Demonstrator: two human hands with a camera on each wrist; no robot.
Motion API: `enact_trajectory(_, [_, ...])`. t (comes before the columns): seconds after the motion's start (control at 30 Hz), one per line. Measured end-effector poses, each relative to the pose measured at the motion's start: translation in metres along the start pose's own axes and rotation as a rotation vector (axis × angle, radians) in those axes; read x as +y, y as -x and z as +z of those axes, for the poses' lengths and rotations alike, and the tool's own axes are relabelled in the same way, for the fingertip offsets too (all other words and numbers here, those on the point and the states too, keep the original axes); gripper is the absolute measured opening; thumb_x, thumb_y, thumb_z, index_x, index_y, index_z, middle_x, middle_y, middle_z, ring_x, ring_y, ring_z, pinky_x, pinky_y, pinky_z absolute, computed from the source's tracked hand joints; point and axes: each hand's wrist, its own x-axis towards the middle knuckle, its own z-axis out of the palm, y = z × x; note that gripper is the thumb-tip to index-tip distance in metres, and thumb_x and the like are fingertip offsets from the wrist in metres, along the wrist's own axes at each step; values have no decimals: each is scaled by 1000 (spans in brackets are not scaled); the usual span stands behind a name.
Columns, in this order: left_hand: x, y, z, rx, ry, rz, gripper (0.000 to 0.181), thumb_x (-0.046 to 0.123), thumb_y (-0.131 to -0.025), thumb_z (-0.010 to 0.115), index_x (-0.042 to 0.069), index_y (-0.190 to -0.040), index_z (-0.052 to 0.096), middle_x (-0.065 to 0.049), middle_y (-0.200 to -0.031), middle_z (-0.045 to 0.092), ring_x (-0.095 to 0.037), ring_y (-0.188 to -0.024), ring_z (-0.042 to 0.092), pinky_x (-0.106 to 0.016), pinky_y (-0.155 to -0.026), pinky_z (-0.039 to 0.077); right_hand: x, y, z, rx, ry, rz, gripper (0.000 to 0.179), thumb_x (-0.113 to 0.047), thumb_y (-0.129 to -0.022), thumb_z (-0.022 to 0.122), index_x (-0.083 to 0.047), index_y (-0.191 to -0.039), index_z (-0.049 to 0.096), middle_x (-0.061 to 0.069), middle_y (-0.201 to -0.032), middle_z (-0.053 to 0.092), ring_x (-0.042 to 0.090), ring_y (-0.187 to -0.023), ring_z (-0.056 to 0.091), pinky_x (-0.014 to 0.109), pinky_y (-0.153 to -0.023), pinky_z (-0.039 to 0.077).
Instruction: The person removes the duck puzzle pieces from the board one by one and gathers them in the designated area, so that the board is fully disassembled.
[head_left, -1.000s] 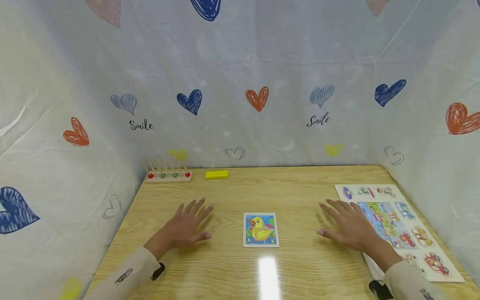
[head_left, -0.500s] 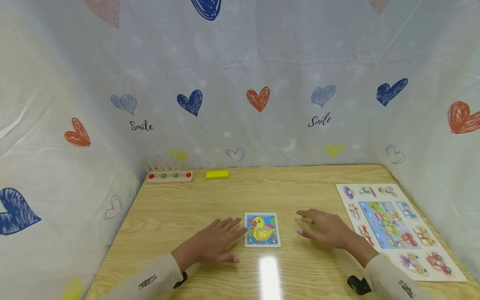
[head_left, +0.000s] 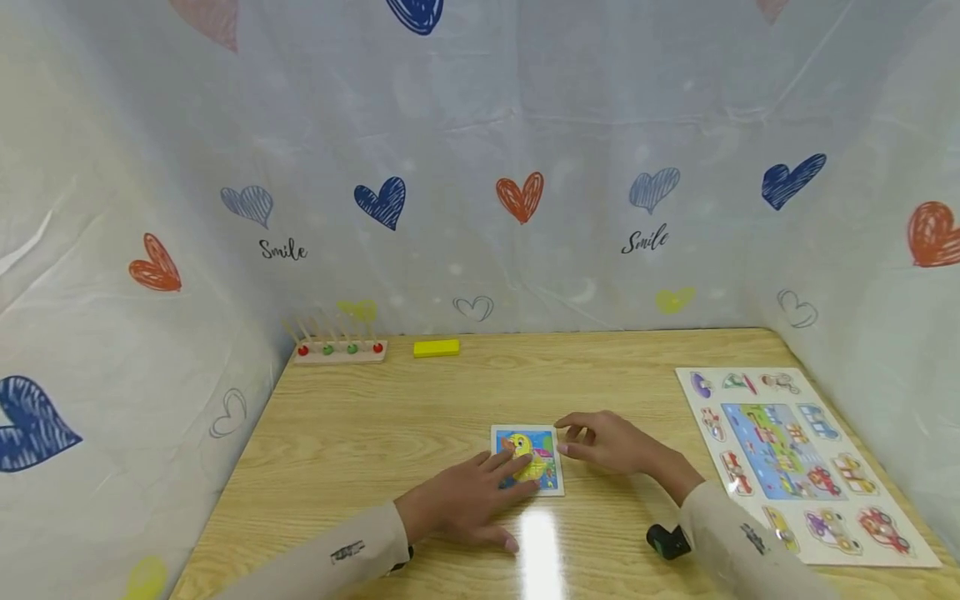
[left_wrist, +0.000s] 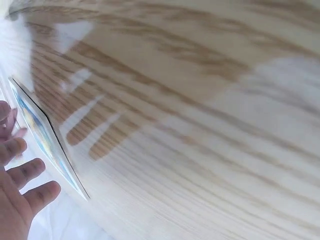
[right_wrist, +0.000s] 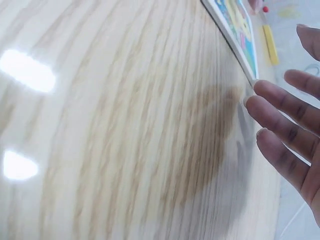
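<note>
A small square duck picture puzzle [head_left: 544, 442] in a white frame lies flat on the wooden table. Spread fingers of my left hand [head_left: 474, 500] reach over its lower left part and cover some of the duck; whether they touch it I cannot tell. In the left wrist view, that hand's fingers [left_wrist: 42, 195] extend beside the puzzle [left_wrist: 46, 142]. At the puzzle's right edge is my right hand [head_left: 611, 443], thumb and forefinger slightly bent and apart. The right wrist view has its fingertips [right_wrist: 265, 90] close to a corner of the puzzle [right_wrist: 240, 30].
A large vehicle puzzle board [head_left: 813, 467] lies on the right side of the table. At the back left stand a pegged wooden rack [head_left: 341, 353] with red and green beads and a yellow block [head_left: 437, 348]. A heart-printed curtain [head_left: 577, 167] encloses the table [head_left: 360, 425].
Both hands have moved inward to the duck puzzle from either side. The left fingers now lie over it, and the right hand has left the large board for the puzzle's right edge.
</note>
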Motion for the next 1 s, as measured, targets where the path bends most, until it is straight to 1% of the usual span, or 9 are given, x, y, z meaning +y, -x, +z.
enact_trajectory(0.17, [4,-7,1,-71,17,-7,87,76,-94,36,23,-161,24,-12,-168,18,-40,-151,25,-47,-116,38,-4,-12,2,-19,-58,-9,46,-39,-102,60,-5,-132,63,3,-108,73,9,-85,68,28,-76,55])
enact_trajectory(0.33, [6,-7,3,-124,53,-13,88,78,-94,30,24,-162,18,-10,-169,13,-38,-153,19,-46,-118,34,-6,-23,6,-40,-77,0,44,-35,-102,61,-6,-134,61,3,-109,72,8,-85,68,27,-76,56])
enact_trajectory(0.47, [6,-6,4,-126,46,-6,88,78,-94,26,24,-163,16,-9,-169,12,-37,-154,17,-44,-120,31,-10,-31,8,-57,-87,10,45,-37,-101,61,-7,-134,61,2,-110,71,8,-86,68,28,-77,56])
enact_trajectory(0.67, [6,-5,4,-119,-14,17,85,75,-96,25,23,-163,15,-10,-169,11,-37,-154,17,-42,-120,31,-15,-44,11,-88,-79,-18,44,-33,-99,65,-6,-133,62,-1,-103,70,7,-75,63,25,-71,53])
enact_trajectory(0.77, [6,-5,4,-119,-39,29,83,73,-97,25,23,-163,15,-11,-169,12,-37,-154,17,-42,-120,32,-15,-49,13,-92,-66,-28,44,-33,-98,66,-5,-132,63,-2,-100,70,6,-73,60,24,-70,51])
enact_trajectory(0.9, [8,-5,2,-125,-27,39,81,72,-98,28,24,-163,17,-10,-169,15,-36,-154,18,-43,-120,32,-16,-53,15,-107,-68,-11,43,-33,-98,67,-6,-131,63,-4,-99,69,6,-71,59,25,-69,50])
enact_trajectory(1.0, [9,-6,0,-139,-8,31,82,73,-97,29,25,-163,17,-10,-169,15,-36,-154,20,-43,-119,34,-18,-56,16,-123,-64,0,43,-33,-98,67,-7,-132,63,-6,-96,69,6,-71,59,25,-69,50])
